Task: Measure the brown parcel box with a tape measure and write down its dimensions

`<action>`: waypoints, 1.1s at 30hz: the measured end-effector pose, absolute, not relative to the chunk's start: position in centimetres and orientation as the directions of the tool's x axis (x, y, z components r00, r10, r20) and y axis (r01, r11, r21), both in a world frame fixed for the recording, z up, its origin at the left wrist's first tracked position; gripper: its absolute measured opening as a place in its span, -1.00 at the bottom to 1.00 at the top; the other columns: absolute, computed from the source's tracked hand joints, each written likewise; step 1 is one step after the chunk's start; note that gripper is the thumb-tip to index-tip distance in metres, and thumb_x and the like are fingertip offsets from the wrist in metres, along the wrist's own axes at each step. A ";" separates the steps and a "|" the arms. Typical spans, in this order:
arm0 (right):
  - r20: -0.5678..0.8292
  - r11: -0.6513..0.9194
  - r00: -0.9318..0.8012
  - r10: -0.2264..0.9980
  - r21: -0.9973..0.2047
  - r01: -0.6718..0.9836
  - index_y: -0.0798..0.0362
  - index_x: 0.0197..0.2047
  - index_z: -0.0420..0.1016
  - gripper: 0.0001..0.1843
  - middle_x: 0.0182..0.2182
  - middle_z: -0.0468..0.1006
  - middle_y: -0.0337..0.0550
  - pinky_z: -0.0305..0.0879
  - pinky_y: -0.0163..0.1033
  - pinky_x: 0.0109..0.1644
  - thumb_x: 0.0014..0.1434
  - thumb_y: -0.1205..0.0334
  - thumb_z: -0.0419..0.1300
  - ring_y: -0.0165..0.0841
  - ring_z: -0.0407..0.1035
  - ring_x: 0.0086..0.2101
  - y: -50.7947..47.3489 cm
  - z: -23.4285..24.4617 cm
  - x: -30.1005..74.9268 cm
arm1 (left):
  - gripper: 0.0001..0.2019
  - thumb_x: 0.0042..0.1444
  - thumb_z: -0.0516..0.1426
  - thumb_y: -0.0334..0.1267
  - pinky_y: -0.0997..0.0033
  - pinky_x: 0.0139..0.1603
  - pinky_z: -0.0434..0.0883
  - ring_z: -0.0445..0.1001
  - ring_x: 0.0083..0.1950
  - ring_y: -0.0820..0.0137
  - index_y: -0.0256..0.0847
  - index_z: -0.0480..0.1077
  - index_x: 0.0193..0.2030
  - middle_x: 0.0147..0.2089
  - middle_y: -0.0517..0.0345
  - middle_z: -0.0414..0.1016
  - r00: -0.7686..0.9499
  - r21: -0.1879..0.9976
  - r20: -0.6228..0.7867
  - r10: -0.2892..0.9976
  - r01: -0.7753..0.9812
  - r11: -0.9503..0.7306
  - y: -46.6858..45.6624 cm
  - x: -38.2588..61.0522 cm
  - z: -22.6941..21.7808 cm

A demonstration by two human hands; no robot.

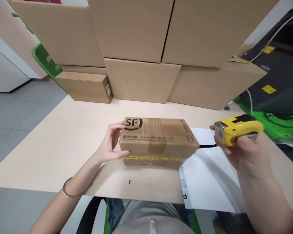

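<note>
A brown cardboard box (161, 133) printed "SF" sits on the table before me. My left hand (114, 141) grips its left end, fingers behind the top edge and thumb on the front face, at the end of a yellow measuring tape blade (156, 158). That blade runs along the front of the box to its right corner. From there a dark strip leads to the yellow tape measure (238, 128), which my right hand (249, 152) holds closed around its case, raised to the right of the box. The fingers under the case are partly hidden.
Large cardboard boxes (141, 81) are stacked along the back of the table (51, 146), with a smaller box (85, 87) at the left. A white sheet (212, 178) lies at the right. Beyond it stands a dark machine (280, 78). A tiny dark object (130, 182) lies near the front edge.
</note>
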State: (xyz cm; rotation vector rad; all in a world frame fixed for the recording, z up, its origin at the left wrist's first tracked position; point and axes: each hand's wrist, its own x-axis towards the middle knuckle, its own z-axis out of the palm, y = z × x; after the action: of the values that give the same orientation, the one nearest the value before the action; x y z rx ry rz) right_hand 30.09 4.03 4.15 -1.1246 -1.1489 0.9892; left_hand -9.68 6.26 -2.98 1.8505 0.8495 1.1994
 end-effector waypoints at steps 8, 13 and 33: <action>0.352 0.520 -0.421 0.836 -0.753 0.403 -0.28 0.30 0.35 -0.44 0.14 0.52 -0.11 0.49 -0.01 0.02 0.28 0.03 0.35 -0.12 0.51 0.01 6.2 9.2 22.9 | 0.15 0.00 0.42 0.03 -0.33 0.42 0.22 0.15 0.52 -0.15 0.08 -0.23 0.55 0.52 -0.36 0.05 0.414 0.795 0.516 0.750 0.094 -0.599 4.7 -10.3 -5.9; 0.243 0.681 -0.773 0.586 -0.665 0.306 -0.21 0.32 0.31 -0.57 0.22 0.51 -0.20 0.36 -0.09 0.20 0.43 0.08 0.18 -0.20 0.46 0.11 8.2 10.2 16.3 | 0.14 -0.01 0.42 0.02 -0.32 0.40 0.26 0.17 0.50 -0.14 0.10 -0.25 0.53 0.49 -0.31 0.04 0.413 0.776 0.521 0.747 0.135 -0.616 4.5 -10.4 -6.5; 0.025 0.472 -0.558 0.830 -0.565 0.677 -0.27 0.23 0.49 -0.63 0.05 0.65 -0.21 0.50 -0.16 -0.09 0.38 0.01 0.21 -0.18 0.57 -0.08 4.3 9.0 31.5 | -0.14 0.06 0.38 -0.07 -0.35 0.43 0.19 0.05 0.53 -0.16 0.09 0.14 0.47 0.48 -0.18 0.05 0.505 0.631 0.610 0.611 0.156 -0.760 5.3 -11.0 -5.7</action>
State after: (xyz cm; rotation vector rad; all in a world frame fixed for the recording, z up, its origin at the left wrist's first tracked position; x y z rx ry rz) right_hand 31.46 4.29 9.03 -1.2809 -2.4274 0.7340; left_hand -11.04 5.35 -5.75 2.2457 0.6280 1.1944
